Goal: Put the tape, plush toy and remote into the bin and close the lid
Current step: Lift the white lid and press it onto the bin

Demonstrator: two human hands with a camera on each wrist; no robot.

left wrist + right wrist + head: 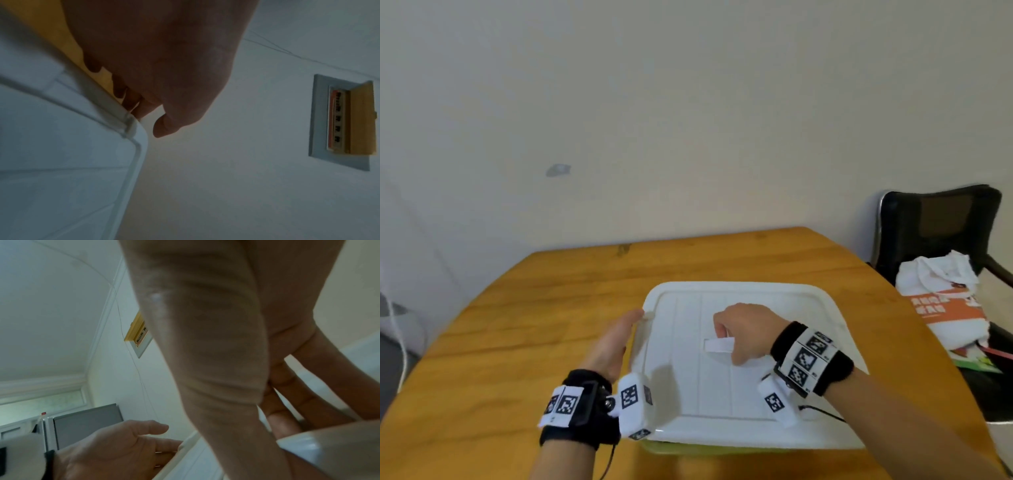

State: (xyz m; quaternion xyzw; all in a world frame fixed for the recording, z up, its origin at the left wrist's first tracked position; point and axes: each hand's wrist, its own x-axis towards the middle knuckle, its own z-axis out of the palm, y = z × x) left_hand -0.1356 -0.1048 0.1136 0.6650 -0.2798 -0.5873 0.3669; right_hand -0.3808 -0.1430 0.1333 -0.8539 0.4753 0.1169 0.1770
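While the right hand curls its fingers round the white handle at the centre of the frame, the lid lies across the bin, whose yellow-green wall shows only as a sliver at lower centre. The left hand, fingers straight and holding nothing, rests flat against the lid's left edge, just left of centre. To seat the lid well, the judgement is to keep it level by the handle, line up the left rim with the open palm, then press down evenly at the corners. Tape, plush toy and remote are out of sight, presumably under the lid. All stands on a wooden table.
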